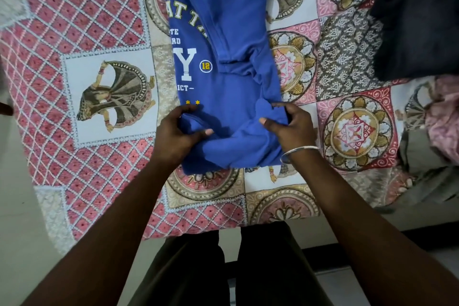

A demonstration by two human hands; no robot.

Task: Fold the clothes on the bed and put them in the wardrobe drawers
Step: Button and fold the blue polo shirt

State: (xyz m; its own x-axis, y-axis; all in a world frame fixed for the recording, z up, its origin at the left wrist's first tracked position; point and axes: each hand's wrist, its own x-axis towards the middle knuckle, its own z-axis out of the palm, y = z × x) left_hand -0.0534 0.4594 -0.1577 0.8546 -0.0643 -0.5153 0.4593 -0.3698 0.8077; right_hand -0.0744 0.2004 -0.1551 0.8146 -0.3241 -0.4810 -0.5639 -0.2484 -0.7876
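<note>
Left hand (177, 131): you pinch the near hem corner of the blue T-shirt (223, 57).
Right hand (289, 125): you grip the opposite hem corner, bunched.
Shirt: its long axis runs straight away from both hands across the bed (99, 156).
Nearer hand: neither; level.
Beyond right hand: dark clothes (417, 32).

The person's 2 forearms are bare, with no sleeve reaching into view. The right wrist carries 1 thin, plain silver-coloured bangle (296, 153), round and smooth. The left wrist wears nothing. Below, the legs are in dark, olive-black trousers (268, 268), loose and unpatterned.
</note>
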